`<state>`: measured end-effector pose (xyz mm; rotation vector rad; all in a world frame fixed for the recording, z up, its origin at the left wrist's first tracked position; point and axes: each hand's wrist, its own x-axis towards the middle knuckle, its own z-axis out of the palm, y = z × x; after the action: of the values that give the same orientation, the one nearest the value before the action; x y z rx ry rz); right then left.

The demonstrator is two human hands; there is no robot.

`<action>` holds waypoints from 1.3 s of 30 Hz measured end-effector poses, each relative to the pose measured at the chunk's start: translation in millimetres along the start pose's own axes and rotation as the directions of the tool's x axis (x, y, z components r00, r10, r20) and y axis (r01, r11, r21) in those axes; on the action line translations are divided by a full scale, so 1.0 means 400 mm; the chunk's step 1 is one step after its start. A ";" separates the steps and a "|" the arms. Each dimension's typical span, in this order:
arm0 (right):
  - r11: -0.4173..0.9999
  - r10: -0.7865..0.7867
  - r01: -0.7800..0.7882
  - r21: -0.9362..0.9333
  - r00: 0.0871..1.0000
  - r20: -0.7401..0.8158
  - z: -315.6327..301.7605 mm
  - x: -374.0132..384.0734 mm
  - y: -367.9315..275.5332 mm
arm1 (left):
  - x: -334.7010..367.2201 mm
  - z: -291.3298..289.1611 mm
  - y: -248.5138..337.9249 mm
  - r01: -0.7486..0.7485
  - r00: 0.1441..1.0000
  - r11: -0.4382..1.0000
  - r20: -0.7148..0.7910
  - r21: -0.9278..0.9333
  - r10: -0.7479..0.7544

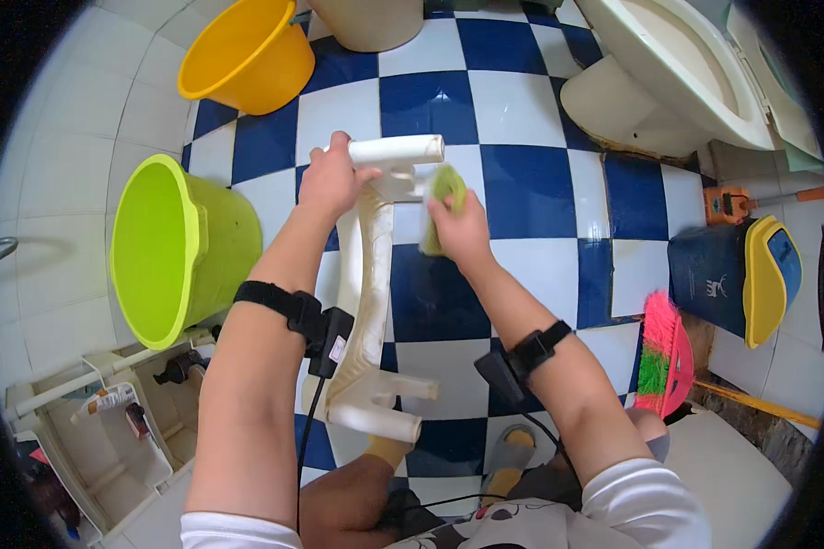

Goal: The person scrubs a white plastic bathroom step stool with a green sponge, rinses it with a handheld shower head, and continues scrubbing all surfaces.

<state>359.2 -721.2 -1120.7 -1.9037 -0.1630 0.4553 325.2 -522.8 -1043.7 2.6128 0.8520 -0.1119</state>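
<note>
A white plastic stool-like piece (pixel 375 265), stained along its inner edge, lies on its side with its short legs pointing right. My left hand (pixel 332 178) grips its far end beside the upper leg, fingers wrapped over the edge. In my right hand (pixel 464 229) is a yellow-green scrubbing pad (pixel 446 188), pinched between thumb and fingers. The pad is close to the upper leg; I cannot tell whether it touches. Slight motion blurs the pad's lower edge.
A lime-green bucket (pixel 232 229) and a yellow bucket (pixel 284 69) stand at left. A toilet (pixel 632 110) is at the far right, above a dark bin with a yellow lid (pixel 764 284) and a pink-green broom (pixel 659 357). A shelf (pixel 110 448) holds bottles at lower left.
</note>
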 end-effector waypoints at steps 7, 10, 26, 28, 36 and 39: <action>0.982 -0.036 0.075 -0.175 0.976 0.215 0.073 -0.016 -0.063 | -0.006 -0.006 -0.073 0.015 1.000 0.998 -0.021 -0.055 -0.016; 0.991 -0.052 0.079 -0.103 0.967 0.249 0.056 -0.049 -0.074 | -0.015 -0.008 -0.117 -0.025 0.995 0.998 -0.093 -0.060 0.020; 0.924 -0.223 0.321 -0.206 0.893 0.390 0.115 0.033 -0.109 | -0.082 0.015 -0.204 0.086 0.988 0.974 -0.109 -0.208 -0.111; 0.889 -0.247 0.362 -0.280 0.895 0.372 0.123 0.023 -0.102 | -0.083 0.017 -0.204 0.118 0.979 0.968 -0.135 -0.222 -0.150; 0.786 -0.130 0.330 -0.523 0.915 0.382 0.042 0.029 -0.036 | -0.104 0.024 -0.216 0.138 0.970 0.978 -0.180 -0.154 -0.165; 0.697 0.021 0.457 -0.553 0.758 0.652 -0.006 -0.029 0.026 | -0.119 0.019 -0.236 0.122 0.978 0.946 -0.125 -0.300 -0.166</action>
<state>348.4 -731.0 -1126.8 -2.3353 -1.1624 0.9355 231.8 -482.3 -1073.5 2.3033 1.0271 0.1611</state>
